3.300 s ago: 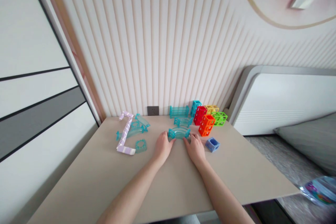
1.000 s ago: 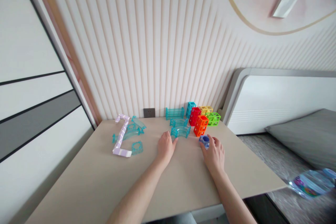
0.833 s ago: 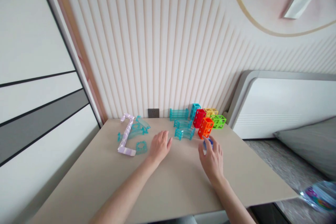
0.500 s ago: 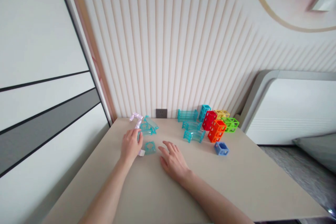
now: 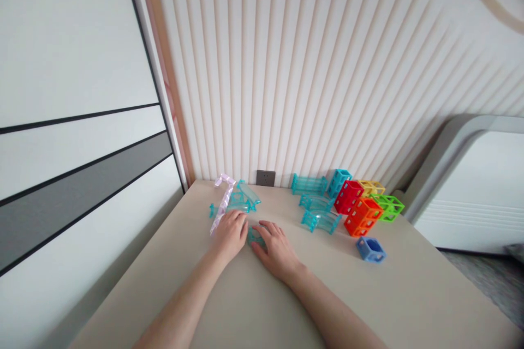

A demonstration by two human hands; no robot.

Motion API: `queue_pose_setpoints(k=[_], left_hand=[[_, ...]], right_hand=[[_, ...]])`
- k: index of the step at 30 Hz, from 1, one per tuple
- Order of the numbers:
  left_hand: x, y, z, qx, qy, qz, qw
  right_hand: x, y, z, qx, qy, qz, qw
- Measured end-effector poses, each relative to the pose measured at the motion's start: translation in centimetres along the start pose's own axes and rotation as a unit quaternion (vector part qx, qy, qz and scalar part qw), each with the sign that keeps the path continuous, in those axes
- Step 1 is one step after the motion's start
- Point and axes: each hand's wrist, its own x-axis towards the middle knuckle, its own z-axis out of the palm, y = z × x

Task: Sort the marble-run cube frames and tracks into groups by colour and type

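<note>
A clear teal square piece (image 5: 254, 237) with a round hole lies on the table between my hands, partly covered. My right hand (image 5: 278, 251) has its thumb and forefinger around the piece's right side. My left hand (image 5: 231, 234) is at its left edge, fingers bent together and thumb hidden; whatever they pinch does not show. Just left of that hand runs a hooked lavender strip (image 5: 223, 204). Behind it lie several clear teal track pieces (image 5: 248, 194), partly overlapped by the strip.
To the right stand more teal track pieces (image 5: 321, 222), a teal block (image 5: 339, 182), a red block (image 5: 347, 196), an orange block (image 5: 363, 216), yellow (image 5: 371, 187) and green frames (image 5: 388, 207), and a blue cube frame (image 5: 370, 250). A ribbed wall with a socket (image 5: 266, 178) bounds the table's back.
My left hand has moved right, off the lavender strip, whose lower end now lies to its left. My right hand has closed in on the teal square piece. The view has shifted.
</note>
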Motion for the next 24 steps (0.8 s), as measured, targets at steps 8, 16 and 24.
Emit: queue_pose_setpoints(k=[8,16,24], left_hand=[[0.0,-0.7,-0.1,0.018,0.014,-0.007,1.000],[-0.1,-3.0,-0.2,0.110,0.082,-0.166,0.976],[-0.3,-4.6,1.1,0.056,0.079,-0.216,0.971]], right_hand=[[0.5,-0.1,0.1,-0.034,0.035,0.093,0.994],[0.6,1.2,-0.2,-0.085,0.050,0.159,0.982],[0.3,1.3,-0.2,-0.090,0.096,0.084,0.988]])
